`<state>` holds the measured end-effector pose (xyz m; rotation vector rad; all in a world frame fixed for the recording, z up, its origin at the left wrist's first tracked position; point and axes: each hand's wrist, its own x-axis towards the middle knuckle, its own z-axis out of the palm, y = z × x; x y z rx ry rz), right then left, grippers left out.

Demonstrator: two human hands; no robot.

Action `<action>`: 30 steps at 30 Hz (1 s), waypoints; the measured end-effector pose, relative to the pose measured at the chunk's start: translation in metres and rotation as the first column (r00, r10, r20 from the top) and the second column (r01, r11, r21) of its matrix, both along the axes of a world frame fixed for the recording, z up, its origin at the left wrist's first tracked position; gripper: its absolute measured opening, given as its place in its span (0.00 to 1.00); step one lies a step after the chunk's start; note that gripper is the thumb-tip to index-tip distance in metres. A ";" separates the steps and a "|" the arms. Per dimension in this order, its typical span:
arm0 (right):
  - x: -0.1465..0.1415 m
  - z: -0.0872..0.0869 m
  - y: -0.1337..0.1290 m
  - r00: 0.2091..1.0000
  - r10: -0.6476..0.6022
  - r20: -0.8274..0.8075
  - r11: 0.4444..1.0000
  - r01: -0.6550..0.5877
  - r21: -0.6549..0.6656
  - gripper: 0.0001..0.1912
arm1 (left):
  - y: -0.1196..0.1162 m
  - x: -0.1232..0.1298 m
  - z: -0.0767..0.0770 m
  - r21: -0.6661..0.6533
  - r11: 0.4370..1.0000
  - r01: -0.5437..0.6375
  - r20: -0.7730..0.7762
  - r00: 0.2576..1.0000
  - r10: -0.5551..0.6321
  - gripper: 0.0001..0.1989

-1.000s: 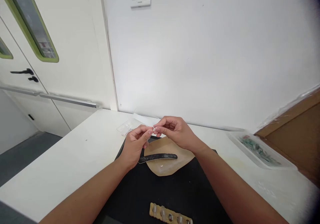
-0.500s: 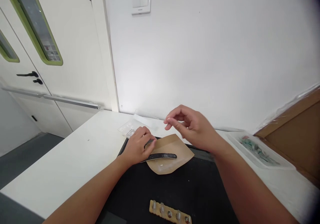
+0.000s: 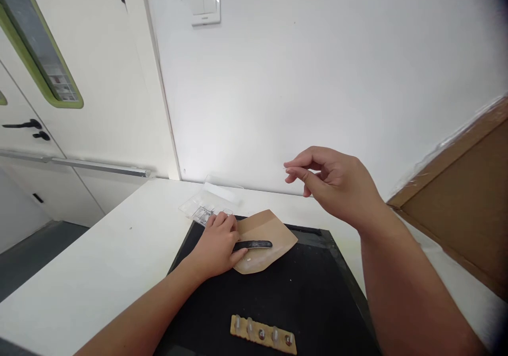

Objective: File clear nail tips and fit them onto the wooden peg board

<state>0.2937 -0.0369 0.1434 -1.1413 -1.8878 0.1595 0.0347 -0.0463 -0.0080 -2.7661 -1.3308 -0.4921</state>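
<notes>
A curved black strip [image 3: 260, 244] is lying on a tan, angular sheet [image 3: 273, 230] atop a rectangular black mat [image 3: 317, 287]; a narrow tan bar [image 3: 263, 334] is resting before them, a clear plastic case [image 3: 192, 206] behind, leftward.

White table [image 3: 107, 245], black mat [image 3: 254, 303] atop

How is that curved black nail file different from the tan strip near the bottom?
The nail file is black and curved; the tan strip is straight, with wavy edges.
The nail file lies on a brown sheet, the tan strip on the black mat.
The nail file's visible part bears nothing; the tan strip carries five small pieces.
Both are long and narrow.
</notes>
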 end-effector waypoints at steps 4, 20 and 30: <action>-0.001 -0.001 0.001 0.994 -0.008 0.110 0.996 -0.002 0.091 0.08 | 0.002 0.001 -0.003 -0.007 1.000 -0.015 -0.031 0.999 0.015 0.13; -0.042 -0.029 0.007 0.902 0.145 0.408 0.989 -0.144 -0.034 0.08 | 0.014 0.000 0.005 -0.375 0.927 0.014 0.868 0.356 0.346 0.16; -0.055 -0.050 0.017 0.841 0.046 0.539 0.997 -0.075 0.032 0.09 | 0.006 0.006 0.006 -0.358 0.914 0.191 0.899 0.335 0.283 0.19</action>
